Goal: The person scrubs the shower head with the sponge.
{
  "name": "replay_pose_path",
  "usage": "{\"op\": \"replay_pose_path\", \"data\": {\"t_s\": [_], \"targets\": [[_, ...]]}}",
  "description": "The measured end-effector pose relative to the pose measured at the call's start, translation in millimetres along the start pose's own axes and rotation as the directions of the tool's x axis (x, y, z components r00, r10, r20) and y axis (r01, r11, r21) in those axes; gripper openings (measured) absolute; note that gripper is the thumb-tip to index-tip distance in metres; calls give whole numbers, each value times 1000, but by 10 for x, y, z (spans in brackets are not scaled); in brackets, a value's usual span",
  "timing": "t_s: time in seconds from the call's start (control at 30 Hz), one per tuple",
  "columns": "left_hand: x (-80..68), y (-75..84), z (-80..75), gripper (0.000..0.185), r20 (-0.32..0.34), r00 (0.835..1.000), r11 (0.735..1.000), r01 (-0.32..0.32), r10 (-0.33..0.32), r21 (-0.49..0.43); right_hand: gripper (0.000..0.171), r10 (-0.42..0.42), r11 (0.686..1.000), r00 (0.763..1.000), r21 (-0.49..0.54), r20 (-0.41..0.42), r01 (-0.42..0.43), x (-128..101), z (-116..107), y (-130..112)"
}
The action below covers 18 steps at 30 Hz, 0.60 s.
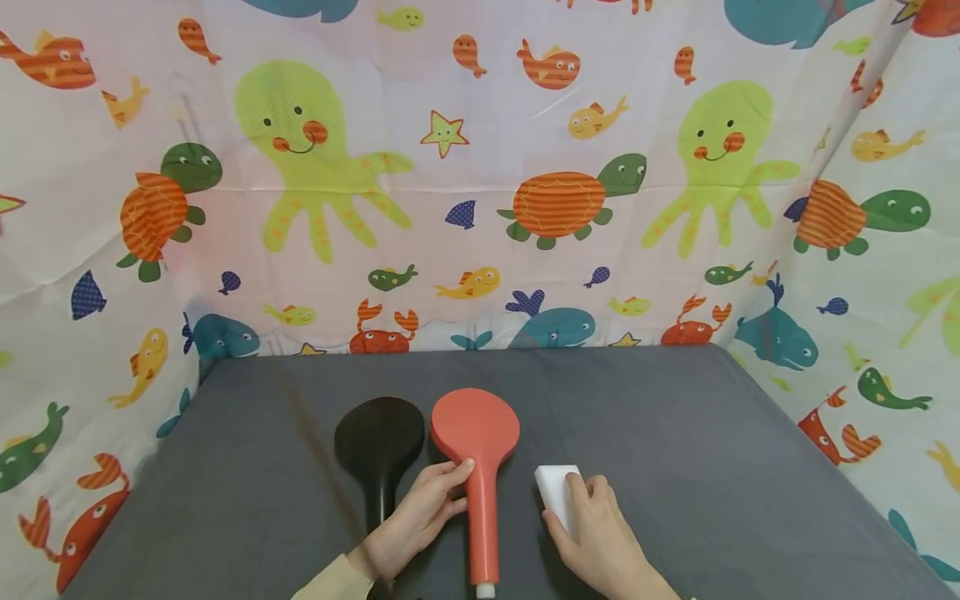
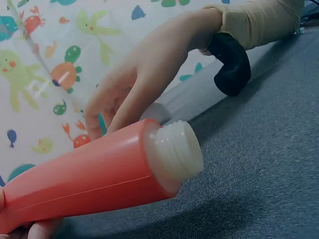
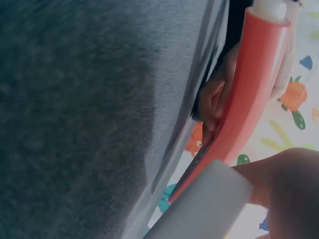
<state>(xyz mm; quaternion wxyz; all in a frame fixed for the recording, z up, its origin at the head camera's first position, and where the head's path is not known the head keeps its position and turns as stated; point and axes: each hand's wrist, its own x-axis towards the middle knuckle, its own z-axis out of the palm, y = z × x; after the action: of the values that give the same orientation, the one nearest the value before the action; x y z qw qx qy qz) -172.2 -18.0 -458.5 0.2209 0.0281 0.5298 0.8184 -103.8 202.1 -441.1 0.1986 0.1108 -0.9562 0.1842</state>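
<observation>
We see the left hand (image 1: 420,517) curled round the handle of the red shower head (image 1: 480,467), steadying it flat on the grey counter (image 1: 712,442). To its right, the right hand (image 1: 600,537) pinches a white sponge block (image 1: 555,492), seemingly readied for wiping. A black shower head (image 1: 378,446) lies left.
</observation>
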Motion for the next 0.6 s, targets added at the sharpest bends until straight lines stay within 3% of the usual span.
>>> {"op": "replay_pose_path", "data": {"t_s": [0.23, 0.5, 0.6], "targets": [[111, -72, 25, 33, -5, 999, 999, 44, -44, -10, 46, 43, 997, 997, -60, 59, -40, -65, 17, 3], [138, -38, 65, 41, -35, 998, 998, 48, -47, 43, 46, 35, 996, 997, -84, 69, -29, -119, 69, 0], [123, -23, 48, 40, -68, 996, 993, 60, -54, 102, 48, 26, 995, 996, -103, 80, -17, -120, 86, -2]]}}
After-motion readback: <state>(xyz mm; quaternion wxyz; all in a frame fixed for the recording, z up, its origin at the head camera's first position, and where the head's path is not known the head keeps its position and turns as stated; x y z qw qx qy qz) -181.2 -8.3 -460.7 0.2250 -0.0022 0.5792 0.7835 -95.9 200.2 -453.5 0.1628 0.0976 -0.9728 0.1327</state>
